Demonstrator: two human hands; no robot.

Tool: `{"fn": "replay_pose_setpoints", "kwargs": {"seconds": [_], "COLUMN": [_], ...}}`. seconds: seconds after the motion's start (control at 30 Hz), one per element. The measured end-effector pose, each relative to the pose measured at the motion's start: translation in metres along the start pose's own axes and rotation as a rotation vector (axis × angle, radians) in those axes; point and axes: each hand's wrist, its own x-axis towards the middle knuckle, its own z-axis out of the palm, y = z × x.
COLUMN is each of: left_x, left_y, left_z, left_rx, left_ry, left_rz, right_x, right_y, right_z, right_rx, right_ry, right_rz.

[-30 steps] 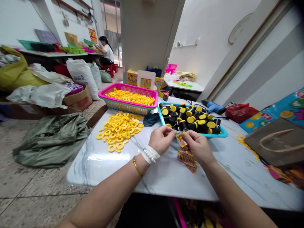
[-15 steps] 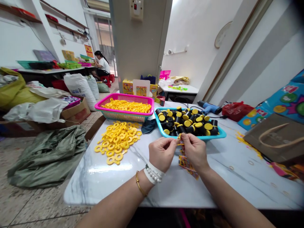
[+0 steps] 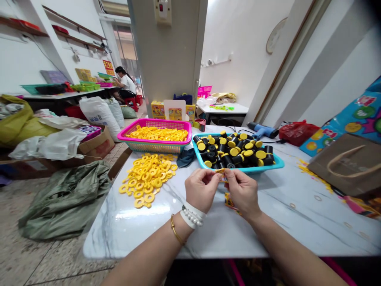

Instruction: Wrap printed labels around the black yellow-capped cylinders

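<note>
1. Just right of the middle of the frame, the left hand [image 3: 201, 190] and the right hand [image 3: 242, 194] meet nearly fingertip to fingertip over the marbled counter [image 3: 166, 238].
2. Between them is a small yellow printed label [image 3: 220, 171] (paper or plastic, I can't tell which). The left hand's grip is clamped on its left side, the right hand's on its right, thumb against finger in each.
3. Below it, partly covered by the right hand, a second printed piece [image 3: 229, 200] shows; whether the two are joined I can't tell.
4. Directly above the hands in the frame stands a turquoise basin [image 3: 278, 163], filled with black cylinders with yellow caps [image 3: 233, 152].
5. Left of center, a loose pile of yellow rings [image 3: 145, 178] lies in front of a pink-rimmed basket [image 3: 149, 141] holding more yellow pieces. A dark cloth [image 3: 185, 157] lies between basket and basin.
6. At right, behind the basin, lies a blue pistol-shaped tool [image 3: 263, 130], near a red plastic bag [image 3: 297, 133].
</note>
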Motion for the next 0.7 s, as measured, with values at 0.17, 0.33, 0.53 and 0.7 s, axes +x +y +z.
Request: {"fn": "replay_pose_setpoints", "kwargs": {"seconds": [0.17,0.33,0.53,0.7], "left_x": [0.0023,-0.0019,-0.0042,-0.0020], "left_y": [0.0005,0.0040,0.0045,0.0032], "left_z": [-0.0018,-0.0008,0.0021,0.0029], "left_rx": [-0.059,-0.062,-0.175,-0.191], "left_ry": [0.034,-0.048,0.013,-0.030], "left_rz": [-0.043,-0.020,-0.134,-0.167], "right_x": [-0.0008,-0.0022,-0.0017,-0.0012], "right_y": [0.0015,0.0030,0.0018,0.0018], "right_z": [-0.0014,-0.0014,0.0004,0.0007], "right_rx": [0.028,0.016,-0.005,-0.022], "right_ry": [0.039,0.032,0.071,0.066], "right_rz": [0.046,-0.001,0.012,-0.019]}}
